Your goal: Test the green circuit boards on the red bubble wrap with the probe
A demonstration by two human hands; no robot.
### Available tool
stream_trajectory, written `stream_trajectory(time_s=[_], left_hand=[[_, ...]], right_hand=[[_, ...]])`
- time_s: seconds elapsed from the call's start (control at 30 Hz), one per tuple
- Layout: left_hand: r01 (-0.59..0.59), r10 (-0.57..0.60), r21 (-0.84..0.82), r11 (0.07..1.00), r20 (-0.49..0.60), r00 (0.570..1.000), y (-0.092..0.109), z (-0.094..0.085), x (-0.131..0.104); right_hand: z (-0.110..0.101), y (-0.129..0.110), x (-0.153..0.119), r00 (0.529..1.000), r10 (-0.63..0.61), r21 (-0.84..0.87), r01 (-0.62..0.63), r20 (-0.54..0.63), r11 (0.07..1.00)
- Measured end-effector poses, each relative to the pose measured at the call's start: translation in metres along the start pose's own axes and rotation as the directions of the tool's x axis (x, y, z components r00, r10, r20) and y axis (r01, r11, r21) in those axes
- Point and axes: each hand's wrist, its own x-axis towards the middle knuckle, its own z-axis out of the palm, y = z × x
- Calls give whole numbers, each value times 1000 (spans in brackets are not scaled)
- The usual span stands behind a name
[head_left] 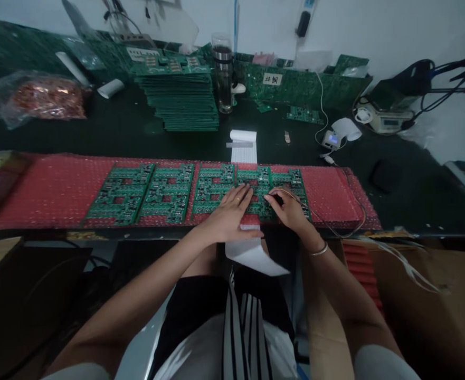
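Several green circuit boards (pixel 168 192) lie in a row on red bubble wrap (pixel 64 184). My left hand (pixel 232 208) rests on the boards in the middle, its fingers stretched out and the thumb apart near the front edge. Just to its right, my right hand (pixel 291 214) pinches the dark end of a thin wire cable (pixel 315 215) against the rightmost board (pixel 295 178). My fingers partly hide that end, so I cannot tell whether it is seated in the board. The cable loops right over the wrap and runs up toward a small white device with a lit screen (pixel 332 140).
Behind the wrap stand a tall stack of circuit boards (pixel 184 103) and a glass bottle (pixel 223 79). A paper strip (pixel 244 153) passes under the boards and hangs over the front edge. A bag of copper-coloured parts (pixel 50 97) lies back left; a cardboard box (pixel 434 301) stands below right.
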Motion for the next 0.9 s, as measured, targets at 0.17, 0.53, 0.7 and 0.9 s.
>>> stream_trajectory(time_s=[0.17,0.53,0.7,0.9], left_hand=[[19,-21,-27,999,-67,998,13,5,-44],[144,-157,-65,987,-286,945,23,40,-94],[101,-128,-91,991,-389,912,17,50,-93],[70,-87,-53,996,-455,886,16,55,-90]], right_hand=[[0,-5,2,998,-54,-85,56,22,995],[2,-9,7,991,-68,-222,93,119,971],[9,-4,7,996,-49,-214,65,80,975],[11,-3,6,997,-54,-199,65,59,978]])
